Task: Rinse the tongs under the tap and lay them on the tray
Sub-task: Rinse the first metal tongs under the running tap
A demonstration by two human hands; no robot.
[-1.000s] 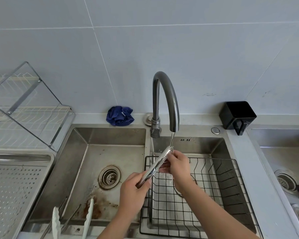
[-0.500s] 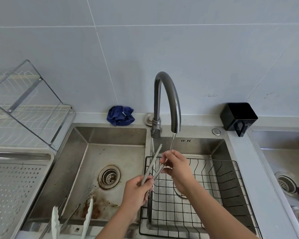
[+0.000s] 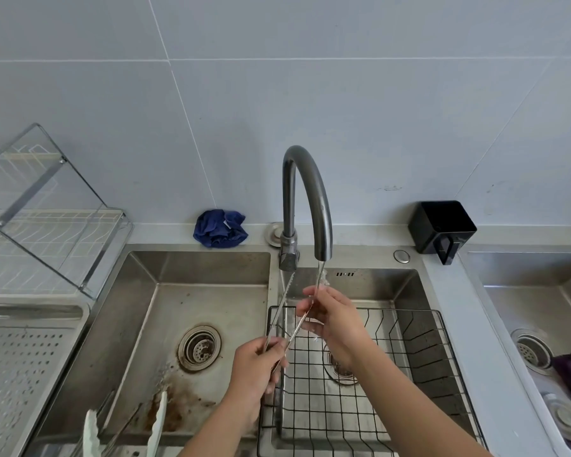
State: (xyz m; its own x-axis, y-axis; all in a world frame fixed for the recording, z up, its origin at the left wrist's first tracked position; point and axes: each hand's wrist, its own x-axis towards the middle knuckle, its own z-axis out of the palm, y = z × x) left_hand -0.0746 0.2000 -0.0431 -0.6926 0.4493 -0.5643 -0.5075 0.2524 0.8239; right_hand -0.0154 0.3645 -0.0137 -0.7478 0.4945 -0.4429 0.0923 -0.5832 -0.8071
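Tongs point(image 3: 281, 308), one slim steel pair, sit between my hands under one curved tap point(image 3: 310, 179): left hand point(image 3: 256, 367) grips the hinge end, right hand point(image 3: 333, 321) pinches one arm, above one black wire basket point(image 3: 409, 310).

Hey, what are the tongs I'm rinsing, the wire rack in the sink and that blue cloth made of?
Tongs: bare metal, probably stainless steel; thin silvery arms with bright glints and a serrated tip.
Rack: metal wire with a matte black finish, likely coated.
Cloth: soft fabric, dark blue, crumpled into folds; fibre unclear.
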